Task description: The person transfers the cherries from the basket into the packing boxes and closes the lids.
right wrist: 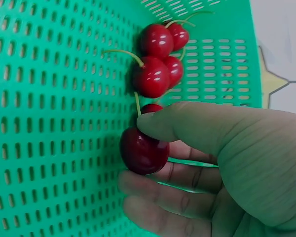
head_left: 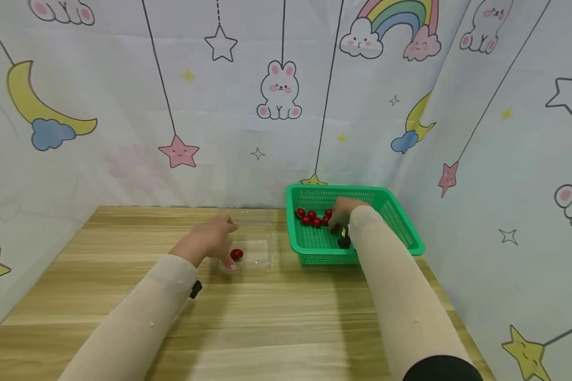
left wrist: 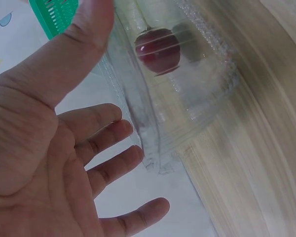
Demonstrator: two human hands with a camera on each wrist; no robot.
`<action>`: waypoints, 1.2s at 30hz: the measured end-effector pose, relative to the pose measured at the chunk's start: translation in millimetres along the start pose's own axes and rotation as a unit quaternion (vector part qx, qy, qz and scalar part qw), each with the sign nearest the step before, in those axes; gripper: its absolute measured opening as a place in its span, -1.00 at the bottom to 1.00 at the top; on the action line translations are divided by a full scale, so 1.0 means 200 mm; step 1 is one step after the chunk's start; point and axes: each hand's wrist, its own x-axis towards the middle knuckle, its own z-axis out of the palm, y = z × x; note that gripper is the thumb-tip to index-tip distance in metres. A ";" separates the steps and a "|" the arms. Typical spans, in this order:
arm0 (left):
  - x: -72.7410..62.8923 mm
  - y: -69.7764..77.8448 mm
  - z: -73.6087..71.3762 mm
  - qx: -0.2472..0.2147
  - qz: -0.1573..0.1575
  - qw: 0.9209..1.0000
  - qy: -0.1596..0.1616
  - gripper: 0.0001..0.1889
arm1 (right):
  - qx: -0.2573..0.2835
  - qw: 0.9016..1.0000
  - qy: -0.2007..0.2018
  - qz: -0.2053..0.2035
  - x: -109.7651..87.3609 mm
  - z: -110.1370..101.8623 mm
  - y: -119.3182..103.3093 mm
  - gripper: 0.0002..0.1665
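A clear plastic box (head_left: 263,256) lies open on the table with one dark red cherry (left wrist: 158,52) inside. My left hand (head_left: 206,242) is at the box's left side, thumb and fingers spread along it and fingertips touching the clear wall. Inside the green basket (head_left: 324,259), my right hand (head_left: 347,208) pinches a cherry (right wrist: 144,154) between thumb and fingers; its stem points up beside the thumb tip. More cherries (right wrist: 156,40) with thin green stems lie just beyond that hand, and one is partly hidden behind the thumb.
The slotted basket stands to the right of the box, near the table's back edge. A wooden table (head_left: 286,323) stretches toward me. Behind and at the right hangs a white curtain (head_left: 219,106) printed with rabbits, stars and moons.
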 end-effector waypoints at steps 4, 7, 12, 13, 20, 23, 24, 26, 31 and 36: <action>0.00 0.00 0.00 0.008 0.003 1.000 0.000 0.32 | 0.040 0.999 0.006 -0.028 -0.03 -0.05 -0.03 -0.42; 0.00 0.00 0.00 0.009 0.002 1.000 -0.001 0.32 | 0.063 0.996 0.013 -0.057 -0.09 -0.10 -0.08 -0.46; 0.01 -0.01 0.01 0.001 0.000 1.000 0.003 0.31 | 0.067 0.992 0.039 -0.095 -0.19 -0.16 -0.19 -0.82; 0.01 -0.01 0.01 0.001 0.001 1.000 0.004 0.31 | 0.062 0.992 0.049 -0.103 -0.21 -0.17 -0.22 -0.83; 0.00 0.00 0.01 0.001 0.005 1.000 0.004 0.30 | -0.001 0.979 0.113 -0.167 -0.32 -0.15 -0.43 -0.71; 0.00 0.00 0.00 0.002 0.004 1.000 0.003 0.30 | -0.017 0.973 0.125 -0.195 -0.36 -0.12 -0.53 -0.77; 0.00 0.00 0.00 0.004 0.005 1.000 0.003 0.30 | -0.025 0.971 0.124 -0.203 -0.37 -0.11 -0.57 -0.82; 0.00 0.00 0.00 0.005 0.005 1.000 0.002 0.30 | -0.045 0.968 0.126 -0.215 -0.39 -0.09 -0.62 -0.90; 0.01 0.01 0.00 0.005 0.008 1.000 0.004 0.30 | -0.087 0.964 0.129 -0.214 -0.42 -0.07 -0.69 -0.50; -0.01 0.01 -0.01 0.002 0.007 1.000 0.001 0.30 | -0.059 0.955 0.149 -0.251 -0.44 -0.04 -0.75 -0.59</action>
